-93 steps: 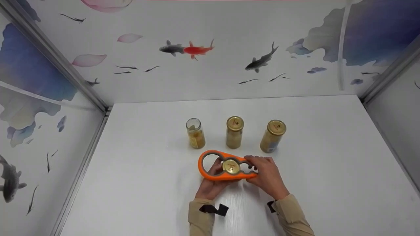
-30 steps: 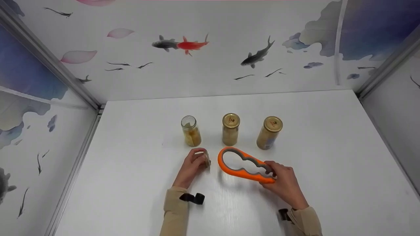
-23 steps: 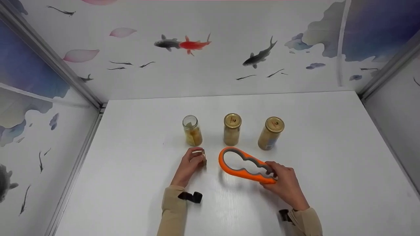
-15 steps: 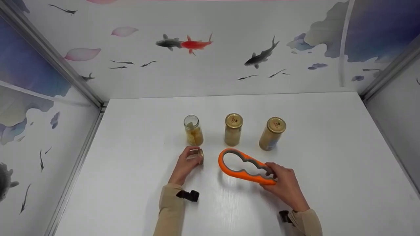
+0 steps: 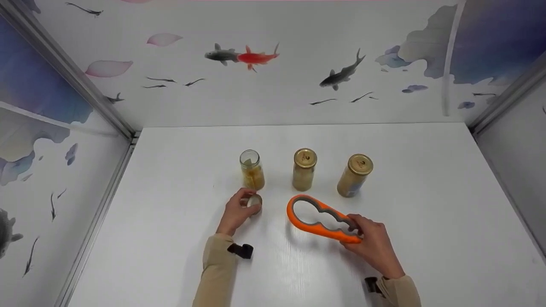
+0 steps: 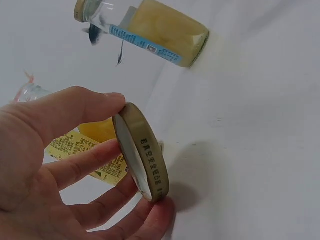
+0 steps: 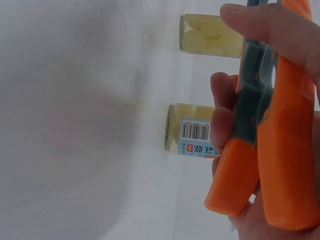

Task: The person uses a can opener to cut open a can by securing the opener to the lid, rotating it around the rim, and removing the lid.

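My left hand [image 5: 236, 211] pinches a gold jar lid [image 5: 255, 204] between thumb and fingers. In the left wrist view the lid [image 6: 150, 157] stands on edge, its pale inside towards the palm. Just beyond that hand is an uncovered glass jar [image 5: 253, 172] with yellow contents. On the right, my right hand [image 5: 375, 243] grips the handle ends of an orange and grey jar opener [image 5: 318, 229]. The opener's loop points left and surrounds nothing. Part of the opener [image 7: 287, 150] fills the right side of the right wrist view.
Two jars with gold lids, a middle one [image 5: 303, 175] and a right one [image 5: 354, 177], stand upright in a row with the uncovered jar. The white table [image 5: 179, 170] is bounded by a back wall [image 5: 290, 102] printed with fish, and by side walls.
About three seconds ago the lid sat inside the jar opener, both hands around it. Now they are apart: the left hand has carried the lid left and turned it, the right hand keeps the opener.
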Demonstrator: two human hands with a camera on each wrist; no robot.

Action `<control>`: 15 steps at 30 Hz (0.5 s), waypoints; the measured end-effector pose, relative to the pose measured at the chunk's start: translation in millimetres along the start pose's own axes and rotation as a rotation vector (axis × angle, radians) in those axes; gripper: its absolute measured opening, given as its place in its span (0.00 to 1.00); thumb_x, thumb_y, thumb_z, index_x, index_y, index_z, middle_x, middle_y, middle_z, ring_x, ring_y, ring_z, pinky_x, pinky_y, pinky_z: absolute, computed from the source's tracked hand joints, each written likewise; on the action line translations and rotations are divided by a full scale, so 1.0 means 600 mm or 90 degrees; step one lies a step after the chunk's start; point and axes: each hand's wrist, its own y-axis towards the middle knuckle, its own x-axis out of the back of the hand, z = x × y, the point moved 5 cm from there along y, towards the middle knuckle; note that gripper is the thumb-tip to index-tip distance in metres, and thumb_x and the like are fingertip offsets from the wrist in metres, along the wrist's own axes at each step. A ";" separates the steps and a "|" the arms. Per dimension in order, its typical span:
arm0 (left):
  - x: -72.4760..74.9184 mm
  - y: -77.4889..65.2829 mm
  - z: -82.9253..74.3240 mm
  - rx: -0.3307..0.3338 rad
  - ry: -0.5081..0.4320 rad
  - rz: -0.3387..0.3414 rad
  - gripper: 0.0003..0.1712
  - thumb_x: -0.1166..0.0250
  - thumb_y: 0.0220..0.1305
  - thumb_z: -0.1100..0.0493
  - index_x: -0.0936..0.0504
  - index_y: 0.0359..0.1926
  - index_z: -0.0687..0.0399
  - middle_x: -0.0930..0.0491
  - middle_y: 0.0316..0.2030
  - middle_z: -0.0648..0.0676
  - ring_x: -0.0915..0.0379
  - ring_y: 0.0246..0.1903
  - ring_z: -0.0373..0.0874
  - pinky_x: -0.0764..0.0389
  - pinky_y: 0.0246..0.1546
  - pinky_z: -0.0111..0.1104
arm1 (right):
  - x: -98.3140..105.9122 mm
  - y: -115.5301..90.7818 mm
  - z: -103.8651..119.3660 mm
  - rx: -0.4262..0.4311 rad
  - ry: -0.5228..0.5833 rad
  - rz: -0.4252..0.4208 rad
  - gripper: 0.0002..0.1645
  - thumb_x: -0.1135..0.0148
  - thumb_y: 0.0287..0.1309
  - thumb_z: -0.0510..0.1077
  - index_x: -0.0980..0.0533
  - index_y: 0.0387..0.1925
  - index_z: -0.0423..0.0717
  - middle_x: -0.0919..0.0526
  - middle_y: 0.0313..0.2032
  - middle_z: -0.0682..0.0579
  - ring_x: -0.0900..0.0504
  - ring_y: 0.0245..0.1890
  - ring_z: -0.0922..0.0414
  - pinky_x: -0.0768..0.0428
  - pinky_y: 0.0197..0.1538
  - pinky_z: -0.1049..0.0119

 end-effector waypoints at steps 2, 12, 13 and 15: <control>0.001 0.002 -0.001 0.012 0.012 0.005 0.23 0.31 0.57 0.63 0.24 0.54 0.58 0.26 0.51 0.58 0.32 0.45 0.51 0.24 0.37 0.34 | 0.001 -0.001 -0.001 -0.002 0.002 -0.002 0.31 0.20 0.35 0.35 0.20 0.47 0.45 0.20 0.29 0.59 0.23 0.29 0.61 0.29 0.42 0.55; 0.011 0.011 -0.006 -0.007 0.126 -0.003 0.23 0.31 0.56 0.64 0.25 0.53 0.59 0.27 0.51 0.60 0.33 0.51 0.55 0.28 0.52 0.48 | 0.007 -0.005 -0.001 0.015 0.008 -0.026 0.30 0.21 0.34 0.33 0.20 0.45 0.44 0.20 0.28 0.57 0.22 0.28 0.62 0.21 0.35 0.63; 0.010 0.012 -0.007 -0.015 0.149 -0.003 0.23 0.31 0.56 0.64 0.25 0.53 0.60 0.27 0.50 0.60 0.32 0.51 0.55 0.30 0.54 0.49 | 0.008 -0.005 -0.001 0.014 0.006 -0.027 0.30 0.21 0.34 0.33 0.20 0.45 0.44 0.20 0.28 0.58 0.23 0.28 0.62 0.22 0.35 0.62; 0.008 0.015 -0.009 -0.023 0.190 0.000 0.23 0.31 0.55 0.65 0.25 0.52 0.60 0.27 0.48 0.60 0.32 0.52 0.56 0.32 0.56 0.51 | 0.009 -0.005 -0.001 0.008 0.000 -0.024 0.30 0.20 0.35 0.34 0.20 0.46 0.45 0.20 0.29 0.58 0.23 0.28 0.61 0.24 0.39 0.60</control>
